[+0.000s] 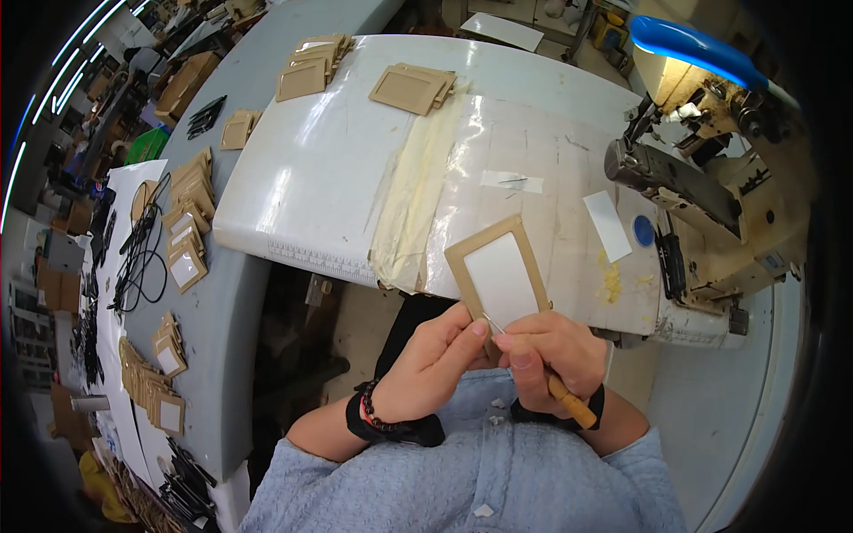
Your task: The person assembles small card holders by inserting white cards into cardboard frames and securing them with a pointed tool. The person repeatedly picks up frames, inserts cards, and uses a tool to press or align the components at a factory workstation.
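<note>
Pinching the tan card holder (498, 275) at its lower edge, the left hand (433, 360) steadies it. At three o'clock, the right hand (551, 355) clasps a wooden-handled awl (569, 404), needle touching the holder's bottom corner.

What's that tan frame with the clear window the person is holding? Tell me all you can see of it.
The tan frame is a flat rectangular piece that looks like leather or card, with a pale, glossy window filling its middle. It is held tilted above the near edge of the work table. The left hand and right hand grip its lower end, and the right hand holds a wooden-handled awl whose thin metal tip meets the frame's lower edge.
</note>
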`<state>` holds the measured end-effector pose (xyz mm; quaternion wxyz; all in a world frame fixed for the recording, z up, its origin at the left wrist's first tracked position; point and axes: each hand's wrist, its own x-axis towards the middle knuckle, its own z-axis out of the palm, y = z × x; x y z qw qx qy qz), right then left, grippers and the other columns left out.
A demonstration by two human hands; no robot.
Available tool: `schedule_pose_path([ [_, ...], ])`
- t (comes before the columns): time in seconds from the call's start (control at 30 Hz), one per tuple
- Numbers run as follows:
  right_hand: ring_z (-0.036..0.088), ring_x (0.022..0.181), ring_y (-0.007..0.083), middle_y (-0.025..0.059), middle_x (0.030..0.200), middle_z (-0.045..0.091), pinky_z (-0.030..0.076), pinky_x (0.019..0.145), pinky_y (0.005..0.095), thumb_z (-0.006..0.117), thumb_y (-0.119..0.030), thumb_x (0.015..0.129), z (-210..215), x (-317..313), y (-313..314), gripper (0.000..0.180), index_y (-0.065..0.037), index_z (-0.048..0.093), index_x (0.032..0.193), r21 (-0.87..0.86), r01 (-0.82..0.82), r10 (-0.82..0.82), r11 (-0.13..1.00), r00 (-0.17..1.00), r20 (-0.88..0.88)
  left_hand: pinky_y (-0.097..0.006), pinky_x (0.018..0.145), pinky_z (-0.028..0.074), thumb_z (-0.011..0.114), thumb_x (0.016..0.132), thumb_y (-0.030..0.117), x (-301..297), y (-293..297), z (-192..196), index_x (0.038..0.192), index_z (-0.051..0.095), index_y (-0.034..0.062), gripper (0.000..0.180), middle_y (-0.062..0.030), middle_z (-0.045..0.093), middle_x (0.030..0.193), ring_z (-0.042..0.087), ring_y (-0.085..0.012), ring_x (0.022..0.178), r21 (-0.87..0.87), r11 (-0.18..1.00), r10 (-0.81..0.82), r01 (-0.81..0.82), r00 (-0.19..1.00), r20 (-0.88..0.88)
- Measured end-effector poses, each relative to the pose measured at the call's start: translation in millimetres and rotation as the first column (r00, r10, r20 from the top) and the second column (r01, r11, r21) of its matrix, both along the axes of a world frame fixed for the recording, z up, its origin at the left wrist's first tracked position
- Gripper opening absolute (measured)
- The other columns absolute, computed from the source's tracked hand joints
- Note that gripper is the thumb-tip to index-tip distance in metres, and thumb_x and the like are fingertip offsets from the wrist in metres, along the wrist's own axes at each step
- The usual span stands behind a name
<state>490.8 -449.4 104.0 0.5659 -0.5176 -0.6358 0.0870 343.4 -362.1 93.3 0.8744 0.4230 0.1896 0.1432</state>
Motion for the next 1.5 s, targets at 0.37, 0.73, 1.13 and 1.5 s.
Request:
schedule_pose_path([
  [0.37, 0.063, 0.056, 0.0164, 0.0122, 0.077, 0.065, 0.052, 0.051, 0.0263, 0.058, -0.003, 0.087, 2, -3, 2, 0.008, 0.002, 0.064, 0.084, -0.006, 0.024, -0.024, 1.000, 0.999, 0.028, -0.028, 0.087, 0.049, 0.036, 0.103, 0.014, -2, -1, -1, 0.117, 0.048, -0.0039, 0.026, -0.0085, 0.058, 0.104, 0.057, -0.0115, 0.097, 0.090, 0.996, 0.016, -0.015, 1.000, -0.010],
  [0.73, 0.055, 0.043, 0.0140, 0.0144, 0.067, 0.063, 0.044, 0.038, 0.0249, 0.050, -0.020, 0.096, 16, 17, 9, 0.035, 0.006, 0.061, 0.076, -0.443, -0.349, -0.204, 0.825, 0.548, -0.811, -0.029, 0.078, 0.050, 0.039, 0.100, 0.010, -2, 1, 0, 0.119, 0.050, -0.0043, 0.027, -0.0150, 0.066, 0.093, 0.064, -0.0144, 0.086, 0.505, 0.863, 0.021, 0.034, 0.995, -0.101],
  [1.13, 0.055, 0.045, 0.0099, 0.0098, 0.066, 0.062, 0.045, 0.039, 0.0235, 0.051, -0.020, 0.097, 11, 6, 12, 0.034, 0.004, 0.061, 0.076, -0.449, -0.234, -0.255, 0.862, 0.565, -0.785, -0.031, 0.086, 0.052, 0.036, 0.102, 0.014, 4, 0, -1, 0.123, 0.048, -0.0058, 0.031, -0.0130, 0.061, 0.106, 0.062, -0.0162, 0.097, 0.086, 0.996, 0.023, -0.017, 0.997, -0.068],
  [1.5, 0.057, 0.048, 0.0075, 0.0090, 0.069, 0.066, 0.039, 0.040, 0.0192, 0.052, -0.015, 0.095, 12, 13, -3, 0.030, 0.004, 0.064, 0.075, -0.287, -0.177, -0.037, 0.941, 0.793, -0.608, -0.033, 0.087, 0.053, 0.035, 0.102, 0.016, 2, 0, 9, 0.122, 0.047, -0.0066, 0.032, -0.0132, 0.059, 0.109, 0.061, -0.0187, 0.098, 0.070, 0.998, 0.012, -0.007, 0.997, -0.072],
])
